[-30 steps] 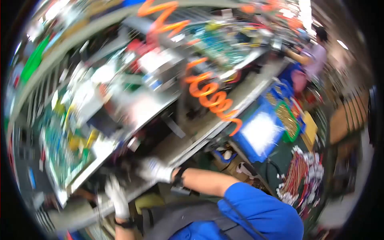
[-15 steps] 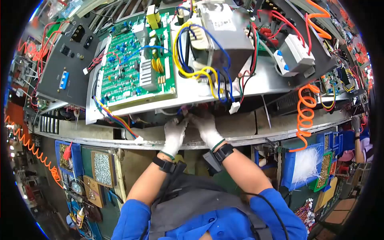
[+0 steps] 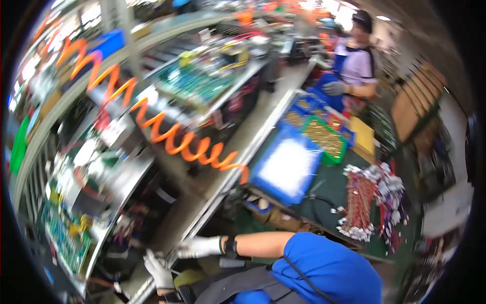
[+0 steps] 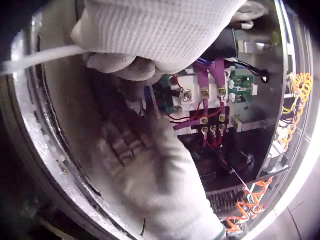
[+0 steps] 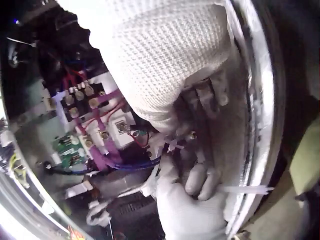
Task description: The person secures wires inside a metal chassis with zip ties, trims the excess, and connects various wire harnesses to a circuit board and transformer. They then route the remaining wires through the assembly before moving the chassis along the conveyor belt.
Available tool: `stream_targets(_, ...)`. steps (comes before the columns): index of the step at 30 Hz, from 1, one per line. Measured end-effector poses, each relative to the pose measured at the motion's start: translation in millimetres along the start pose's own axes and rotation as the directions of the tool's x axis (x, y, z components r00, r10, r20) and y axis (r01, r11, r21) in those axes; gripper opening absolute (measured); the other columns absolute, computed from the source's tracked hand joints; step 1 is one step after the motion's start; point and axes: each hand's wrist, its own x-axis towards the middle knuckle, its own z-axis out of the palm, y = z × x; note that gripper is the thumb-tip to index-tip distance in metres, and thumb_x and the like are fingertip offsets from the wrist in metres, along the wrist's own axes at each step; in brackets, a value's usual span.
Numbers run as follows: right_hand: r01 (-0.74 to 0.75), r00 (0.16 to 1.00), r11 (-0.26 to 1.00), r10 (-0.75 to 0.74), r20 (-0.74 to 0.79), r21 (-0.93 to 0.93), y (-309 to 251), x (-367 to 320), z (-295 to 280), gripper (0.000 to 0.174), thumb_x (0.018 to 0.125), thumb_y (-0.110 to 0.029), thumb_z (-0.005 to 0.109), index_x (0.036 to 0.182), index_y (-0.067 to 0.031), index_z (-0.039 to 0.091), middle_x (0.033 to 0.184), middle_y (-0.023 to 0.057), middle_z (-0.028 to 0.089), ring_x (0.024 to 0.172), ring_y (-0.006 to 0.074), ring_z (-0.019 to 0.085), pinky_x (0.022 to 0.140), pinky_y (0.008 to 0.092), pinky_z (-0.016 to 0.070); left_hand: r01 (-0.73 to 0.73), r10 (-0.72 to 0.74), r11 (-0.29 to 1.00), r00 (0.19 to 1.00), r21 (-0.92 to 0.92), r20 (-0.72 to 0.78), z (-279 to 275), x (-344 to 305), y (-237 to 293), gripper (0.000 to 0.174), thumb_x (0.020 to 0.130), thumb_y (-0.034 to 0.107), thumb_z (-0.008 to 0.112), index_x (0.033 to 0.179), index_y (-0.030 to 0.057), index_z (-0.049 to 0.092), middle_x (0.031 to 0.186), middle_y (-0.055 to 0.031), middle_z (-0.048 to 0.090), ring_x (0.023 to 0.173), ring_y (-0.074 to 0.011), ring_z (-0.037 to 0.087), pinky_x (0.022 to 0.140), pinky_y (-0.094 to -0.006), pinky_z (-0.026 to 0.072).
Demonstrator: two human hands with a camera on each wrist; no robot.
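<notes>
White-gloved, my left hand [image 3: 158, 271] and right hand [image 3: 200, 247] work close together at the near edge of a dark metal chassis. In the left wrist view my left hand [image 4: 155, 37] has curled fingers round a white plastic strip [image 4: 42, 57], whose tail sticks out sideways. My right hand [image 4: 162, 185] faces it palm-on, a fingertip by a thin white strip [image 4: 154, 102]; whether it pinches this is unclear. Beside them, purple-sleeved leads [image 5: 102, 159] join screw terminals. Blue wires [image 5: 142, 164] run towards the fingertips in the right wrist view.
An orange coiled hose [image 3: 177, 144] crosses above the bench. To the right are a blue tray [image 3: 263, 175] of white strips, a green tray [image 3: 324, 139] of brass-coloured parts and bundled red wires [image 3: 360, 205]. Another person [image 3: 357, 63] stands farther along the line.
The head view has swung to the right since half a second ago, so the chassis now lies at the lower left. Both hands remain close together at its edge.
</notes>
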Motion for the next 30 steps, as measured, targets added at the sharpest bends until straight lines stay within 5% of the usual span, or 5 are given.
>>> stream_targets(8, 0.269, 0.769, 0.960, -0.168, -0.617, 0.074, 74.5, -131.4, 38.3, 0.037, 0.101, -0.037, 0.043, 0.096, -0.0022, 0.052, 0.074, 0.0033, 0.053, 0.057, 0.0128, 0.050, 0.055, 0.0312, 0.0468, -0.035, 0.006, 0.998, 0.879, 0.052, 0.477, 233.7, -82.7, 4.5, 0.054, 0.097, 0.049, 0.047, 0.116, -0.0013, 0.051, 0.058, 0.0041, 0.042, 0.037, -0.0011, 0.028, 0.032, -0.0197, 0.0208)
stream_targets(12, 0.062, 0.764, 0.781, 0.364, -0.533, 0.622, 31.2, -214.9, 17.7, 0.034, 0.100, -0.038, 0.046, 0.108, -0.0058, 0.054, 0.076, -0.0002, 0.050, 0.059, 0.0100, 0.047, 0.052, 0.0240, 0.0433, 0.140, -0.138, 0.989, 0.720, 0.052, 0.680, 285.9, -114.5, -12.7, 0.049, 0.098, 0.044, 0.049, 0.116, -0.0013, 0.054, 0.063, 0.0024, 0.046, 0.040, -0.0028, 0.031, 0.036, -0.0209, 0.0243)
stream_targets(22, 0.136, 0.772, 0.779, 0.304, -0.559, 0.612, 39.1, -294.3, 21.1, 0.035, 0.101, -0.036, 0.043, 0.103, -0.0047, 0.059, 0.079, 0.0013, 0.058, 0.067, 0.0095, 0.056, 0.060, 0.0247, 0.0494, 0.384, -0.324, 0.908, 0.385, 0.170, 0.864, 322.2, -125.3, -41.3, 0.050, 0.098, 0.047, 0.048, 0.114, 0.0004, 0.054, 0.066, -0.0019, 0.052, 0.042, -0.0072, 0.033, 0.039, -0.0228, 0.0272)
stream_targets(27, -0.013, 0.817, 0.802, 0.352, -0.456, 0.597, 54.8, -305.3, 28.0, 0.037, 0.101, -0.035, 0.041, 0.099, -0.0058, 0.062, 0.075, 0.0005, 0.057, 0.065, 0.0092, 0.056, 0.061, 0.0255, 0.0497, 0.338, -0.281, 0.938, 0.616, 0.075, 0.736, 312.3, -99.2, -16.8, 0.050, 0.096, 0.049, 0.050, 0.113, 0.0018, 0.053, 0.059, 0.0024, 0.040, 0.040, -0.0056, 0.023, 0.037, -0.0210, 0.0210)
stream_targets(30, -0.090, 0.778, 0.760, 0.457, -0.431, 0.643, 65.2, -301.4, 30.8, 0.035, 0.101, -0.035, 0.044, 0.107, -0.0052, 0.061, 0.081, 0.0025, 0.060, 0.068, 0.0104, 0.058, 0.064, 0.0262, 0.0502, -0.120, -0.161, 0.941, 0.665, 0.316, 0.729, 294.2, -106.3, 8.6, 0.042, 0.100, 0.039, 0.045, 0.111, 0.0006, 0.057, 0.059, -0.0003, 0.050, 0.042, -0.0045, 0.034, 0.037, -0.0204, 0.0266)
